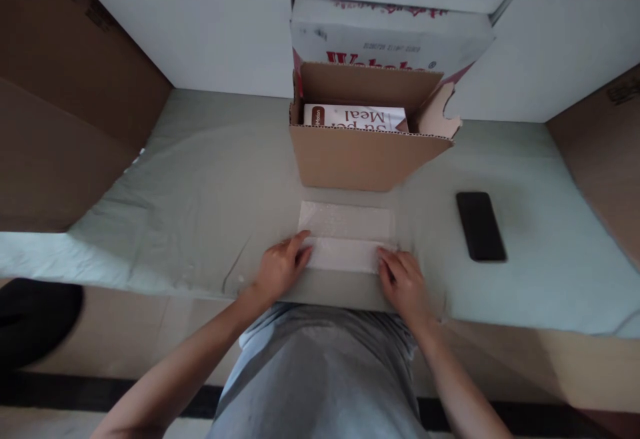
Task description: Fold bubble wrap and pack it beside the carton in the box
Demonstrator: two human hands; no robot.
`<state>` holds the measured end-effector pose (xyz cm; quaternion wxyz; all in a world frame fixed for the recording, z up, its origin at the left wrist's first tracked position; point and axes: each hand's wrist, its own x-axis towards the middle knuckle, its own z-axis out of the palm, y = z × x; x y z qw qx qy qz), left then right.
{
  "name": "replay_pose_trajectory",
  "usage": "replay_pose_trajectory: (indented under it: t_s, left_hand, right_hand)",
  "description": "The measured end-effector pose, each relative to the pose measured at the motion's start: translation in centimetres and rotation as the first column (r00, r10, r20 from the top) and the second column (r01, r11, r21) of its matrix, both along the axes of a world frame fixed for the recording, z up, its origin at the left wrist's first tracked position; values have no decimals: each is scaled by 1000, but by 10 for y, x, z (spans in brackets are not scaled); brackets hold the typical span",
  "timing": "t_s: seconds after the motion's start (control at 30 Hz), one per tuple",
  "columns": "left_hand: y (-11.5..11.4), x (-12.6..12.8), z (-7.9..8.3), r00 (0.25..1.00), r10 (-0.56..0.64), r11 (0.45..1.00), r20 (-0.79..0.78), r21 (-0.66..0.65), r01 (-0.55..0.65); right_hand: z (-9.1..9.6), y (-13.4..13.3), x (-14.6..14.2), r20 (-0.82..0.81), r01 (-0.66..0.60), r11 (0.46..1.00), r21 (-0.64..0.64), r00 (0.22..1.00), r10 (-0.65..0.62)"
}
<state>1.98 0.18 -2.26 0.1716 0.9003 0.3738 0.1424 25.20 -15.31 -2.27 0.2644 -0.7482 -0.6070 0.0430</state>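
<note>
Grey clothing (320, 379) is seen nearest, close to the front edge of the desk (215, 172). Just beyond it, near that edge, a pale sheet (345, 253) is laid flat, presumably so that both ends can be reached without stretching. It is divided by a crosswise line that looks like a fold, the nearer band appearing whiter. At its right end the sheet is lightly pinched by the right hand (404, 285), thumb and fingertips nearly together. Its left end is touched by the left hand (281, 264), a slight gap showing between thumb and forefinger; whether it is gripped or only pressed cannot be told. With both ends covered, slipping is probably prevented. Behind the sheet, an open cardboard box (350, 159) is stood upright, a printed carton (357, 117) held within its walls. To the right, a phone (481, 225) is laid well apart, seemingly out of the way. Farther back, a red-lettered box (393, 29) is flanked by white boxes (220, 32).
</note>
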Motion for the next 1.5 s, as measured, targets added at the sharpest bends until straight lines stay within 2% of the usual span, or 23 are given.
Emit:
replay_pose_trajectory:
  t_s: [0.17, 0.3, 0.4, 0.47, 0.53, 0.6, 0.67, 0.77, 0.9, 1.0, 1.1, 1.2, 1.27, 1.37, 1.5]
  left_hand:
    - [3, -2, 1, 1000, 0, 1000, 14, -11, 0]
    - [5, -4, 2, 1000, 17, 1000, -4, -11, -17]
    - [5, -6, 7, 1000, 7, 998, 19, 55, -9]
    - [2, -6, 12, 996, -68, 988, 62, 141, 59]
    - [-3, -6, 18, 972, -225, 958, 59, 196, 210]
    - [-8, -5, 19, 928, -372, 913, 8, 184, 365]
    - [-11, -3, 15, 903, -429, 894, -32, 127, 430]
    - [-9, -3, 2, 916, -400, 914, -22, 67, 400]
    - [-2, -6, -8, 927, -374, 926, 23, 71, 371]
    - [1, -6, -2, 918, -387, 922, 88, 51, 384]
    - [6, -5, 7, 907, -383, 921, 176, -10, 390]
    - [13, -6, 12, 896, -373, 914, 241, -72, 400]
    - [19, -7, 12, 886, -373, 903, 277, -110, 415]
    - [26, -6, 12, 901, -293, 907, 319, -206, 368]
    - [30, 7, 13, 979, -75, 940, 189, -314, 132]
  right_hand:
    - [2, -2, 1, -18, 15, 1000, 26, 1000, -15]
    - [3, 0, 1, -1, 29, 1000, -9, 1000, -29]
    - [5, 3, 1, 32, 29, 999, -39, 999, -28]
    - [6, 5, 1, 48, 25, 998, -57, 999, -22]
    - [7, 6, 1, 57, 13, 997, -70, 998, -9]
    - [6, 7, 2, 71, 8, 997, -71, 997, -3]
    - [5, 8, 3, 78, 5, 997, -74, 997, 1]
    - [2, 8, 7, 31, -1, 997, -77, 1000, 3]
    - [6, 1, 12, -54, 28, 1000, -15, 998, -29]
    - [12, -5, 13, -31, 12, 998, 61, 999, -10]
    - [13, -6, 13, -9, -92, 995, 36, 996, 92]
    - [4, -4, 19, -117, -200, 977, 79, 971, 208]
    - [-2, -1, 25, -227, -203, 973, 111, 948, 224]
    - [-5, 4, 29, -368, -39, 997, 60, 928, 58]
    - [0, 12, 24, -401, 244, 968, -58, 882, -246]
